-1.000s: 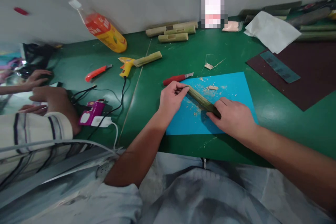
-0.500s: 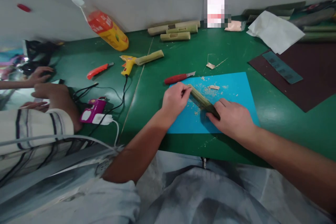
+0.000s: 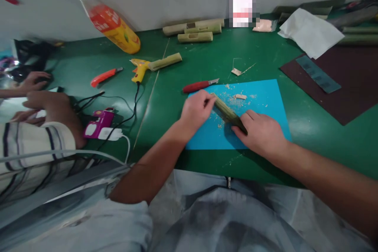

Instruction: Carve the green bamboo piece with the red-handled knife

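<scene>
A greenish bamboo tube (image 3: 226, 111) slants over the blue sheet (image 3: 265, 102), gripped at both ends. My left hand (image 3: 197, 111) pinches its far left end between thumb and fingers. Around its near right end, my right hand (image 3: 261, 130) is closed, with the thumb beneath. Pale shavings and a small wood chip (image 3: 240, 97) lie on the sheet behind the tube. Just beyond my left hand rests a red-handled knife (image 3: 201, 86), its blade pointing right. Whatever lies under my fingers is hidden.
Left of the sheet lie a yellow glue gun (image 3: 139, 71), an orange utility knife (image 3: 105, 77) and a purple power strip (image 3: 99, 124) with cables. A juice bottle (image 3: 115, 29) and cut bamboo pieces (image 3: 195, 37) are at the wall. A co-worker's arm (image 3: 56, 112) rests at far left.
The view has shifted slightly, so the objects at left appear a little further left and higher. Both hands keep the same hold on the bamboo tube.
</scene>
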`<state>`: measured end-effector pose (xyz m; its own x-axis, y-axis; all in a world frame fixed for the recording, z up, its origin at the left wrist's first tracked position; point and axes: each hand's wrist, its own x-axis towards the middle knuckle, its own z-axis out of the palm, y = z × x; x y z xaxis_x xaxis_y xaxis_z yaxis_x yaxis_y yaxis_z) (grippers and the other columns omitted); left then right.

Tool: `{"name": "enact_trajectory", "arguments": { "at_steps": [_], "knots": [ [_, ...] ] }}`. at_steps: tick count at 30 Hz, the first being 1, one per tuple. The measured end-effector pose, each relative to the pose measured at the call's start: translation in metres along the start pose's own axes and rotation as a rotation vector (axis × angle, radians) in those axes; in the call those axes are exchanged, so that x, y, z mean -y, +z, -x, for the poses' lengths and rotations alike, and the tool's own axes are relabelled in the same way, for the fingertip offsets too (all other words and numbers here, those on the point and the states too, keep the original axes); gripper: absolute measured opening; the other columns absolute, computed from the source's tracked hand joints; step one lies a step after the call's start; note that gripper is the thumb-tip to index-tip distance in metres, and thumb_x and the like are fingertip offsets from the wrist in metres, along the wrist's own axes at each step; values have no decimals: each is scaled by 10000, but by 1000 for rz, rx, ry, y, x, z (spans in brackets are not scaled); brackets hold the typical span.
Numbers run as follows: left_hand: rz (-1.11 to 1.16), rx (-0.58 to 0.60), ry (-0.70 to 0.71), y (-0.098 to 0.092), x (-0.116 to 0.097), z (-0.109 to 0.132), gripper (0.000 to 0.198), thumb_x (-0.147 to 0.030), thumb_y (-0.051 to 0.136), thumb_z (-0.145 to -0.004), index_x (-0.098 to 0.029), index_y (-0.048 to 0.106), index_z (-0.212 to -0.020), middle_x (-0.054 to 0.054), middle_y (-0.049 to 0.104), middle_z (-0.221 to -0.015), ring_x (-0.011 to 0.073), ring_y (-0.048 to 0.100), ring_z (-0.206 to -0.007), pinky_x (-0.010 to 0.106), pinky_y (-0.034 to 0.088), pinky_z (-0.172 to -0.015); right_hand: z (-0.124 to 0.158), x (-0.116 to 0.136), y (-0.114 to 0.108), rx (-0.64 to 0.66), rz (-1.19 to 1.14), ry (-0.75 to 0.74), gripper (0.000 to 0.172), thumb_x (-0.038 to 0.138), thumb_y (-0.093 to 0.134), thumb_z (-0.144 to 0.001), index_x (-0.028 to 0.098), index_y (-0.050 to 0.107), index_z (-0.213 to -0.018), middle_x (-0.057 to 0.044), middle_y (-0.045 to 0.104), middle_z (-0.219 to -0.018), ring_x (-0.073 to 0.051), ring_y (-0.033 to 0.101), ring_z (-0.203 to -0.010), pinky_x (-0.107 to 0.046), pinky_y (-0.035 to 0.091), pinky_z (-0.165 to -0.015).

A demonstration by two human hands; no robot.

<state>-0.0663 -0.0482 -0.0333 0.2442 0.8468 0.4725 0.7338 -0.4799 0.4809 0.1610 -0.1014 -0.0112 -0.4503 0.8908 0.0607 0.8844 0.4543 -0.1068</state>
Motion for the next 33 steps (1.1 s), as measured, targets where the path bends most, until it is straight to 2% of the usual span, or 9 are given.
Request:
{"name": "enact_trajectory", "arguments": {
  "at_steps": [5, 9, 12, 16, 20, 24, 28, 32, 33],
  "knots": [
    [58, 71, 13, 2, -1, -1, 205, -297, 653, -1006, -198, 626, -828, -14, 653, -728, 122, 565, -635, 271, 459, -637, 1, 0, -1, 4, 27, -28, 273, 411, 619, -1025, 174, 701, -916, -100, 723, -882, -229, 662, -763, -357, 274, -628],
    [44, -33, -59, 3, -2, -2, 163, -260, 654, -997, -198, 618, -851, -12, 660, -764, 124, 577, -660, 268, 464, -652, 1, 0, -2, 13, 33, -14, 287, 427, 611, -1029, 174, 701, -928, -103, 729, -904, -238, 668, -773, -362, 257, -622],
    [64, 71, 53, 3, -4, 0, 202, -298, 639, -1020, -199, 620, -845, -12, 647, -743, 129, 573, -658, 280, 481, -684, 1, 0, -1, 11, 22, -16, 266, 407, 610, -1026, 176, 702, -931, -102, 731, -910, -235, 662, -761, -365, 249, -619],
    [-27, 10, -35, 2, -3, 1, 207, -300, 615, -1027, -200, 606, -846, 2, 659, -761, 136, 584, -672, 288, 482, -684, 1, -1, 0, -17, 1, -6, 263, 410, 599, -1024, 182, 695, -931, -102, 719, -895, -232, 651, -762, -363, 243, -619],
    [6, 100, 37, 3, -5, 2, 225, -319, 613, -1035, -201, 620, -844, 5, 658, -747, 134, 581, -661, 286, 475, -670, 2, -2, 1, -20, -10, -8, 257, 388, 576, -1027, 185, 688, -916, -101, 717, -896, -222, 639, -747, -359, 236, -617],
    [7, -7, -2, 5, -6, 2, 197, -283, 625, -1021, -200, 607, -844, 1, 661, -764, 125, 564, -644, 281, 459, -653, 2, -2, 0, -18, -1, 0, 265, 405, 595, -1021, 178, 696, -928, -104, 712, -885, -228, 639, -761, -358, 243, -623],
    [48, 89, 93, 7, -6, 1, 233, -296, 614, -1034, -199, 610, -822, -11, 632, -719, 119, 537, -613, 275, 426, -618, 2, -1, 0, 0, 1, -14, 261, 394, 591, -1022, 174, 701, -934, -103, 709, -882, -224, 627, -754, -354, 257, -633],
    [1, -49, -12, 6, -5, 0, 224, -286, 622, -1019, -196, 598, -816, -6, 632, -729, 123, 541, -627, 273, 432, -625, 1, 0, 0, -22, 17, -15, 273, 393, 568, -1030, 175, 693, -922, -99, 698, -867, -220, 611, -744, -352, 248, -635],
    [2, -24, -4, 6, -6, 0, 214, -288, 615, -1023, -196, 608, -830, -1, 643, -748, 127, 552, -645, 275, 448, -646, 1, 0, 1, -27, 23, -16, 267, 386, 568, -1028, 177, 690, -915, -96, 696, -860, -219, 608, -740, -353, 245, -635]
  ]
}}
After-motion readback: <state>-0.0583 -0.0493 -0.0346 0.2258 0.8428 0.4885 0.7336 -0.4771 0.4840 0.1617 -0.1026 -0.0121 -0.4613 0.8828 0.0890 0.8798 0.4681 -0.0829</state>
